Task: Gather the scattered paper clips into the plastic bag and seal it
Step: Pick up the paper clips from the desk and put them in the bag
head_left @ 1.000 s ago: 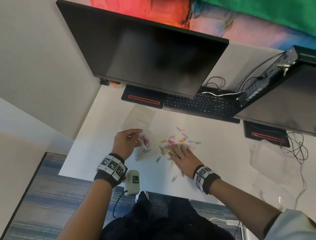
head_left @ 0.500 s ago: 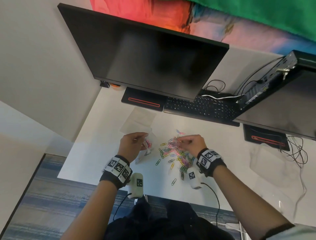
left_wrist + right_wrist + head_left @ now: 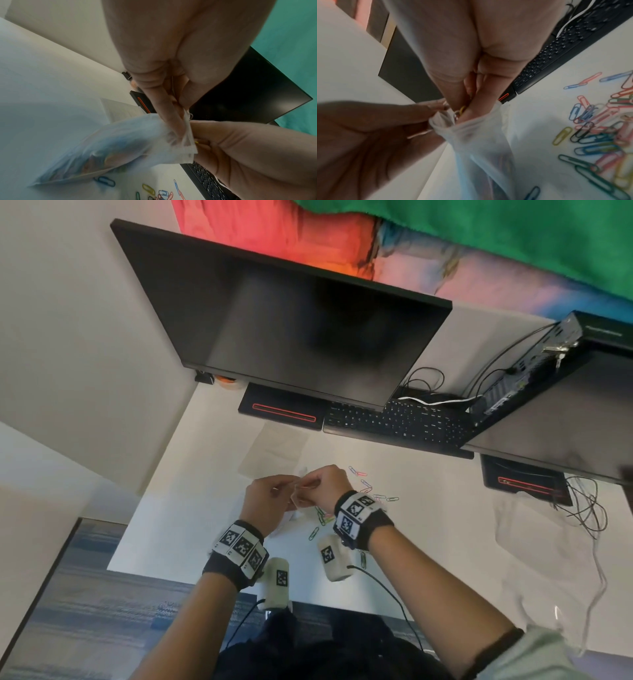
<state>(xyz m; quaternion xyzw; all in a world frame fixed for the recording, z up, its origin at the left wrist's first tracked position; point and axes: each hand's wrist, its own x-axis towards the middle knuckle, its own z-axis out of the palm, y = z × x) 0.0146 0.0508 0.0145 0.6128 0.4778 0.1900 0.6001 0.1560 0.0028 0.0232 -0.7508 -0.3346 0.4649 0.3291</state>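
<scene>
Since a second ago our right hand (image 3: 323, 486) left the bench (image 3: 428, 529), pinching paper clips (image 3: 462, 109) at the plastic bag (image 3: 109, 147) mouth our left hand (image 3: 265, 503) pinches open.

Soft, even indoor light; wide-angle bending at edges; wrist views blurred close up, slightly dim.

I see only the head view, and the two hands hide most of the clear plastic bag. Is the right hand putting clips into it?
Observer: Yes. In the right wrist view the right hand pinches a yellow paper clip at the open mouth of the translucent plastic bag.
Operator: Who holds that mouth?
Observer: The left hand pinches its rim.
Operator: Is the bag empty?
Observer: No; the left wrist view shows coloured clips inside it.
</scene>
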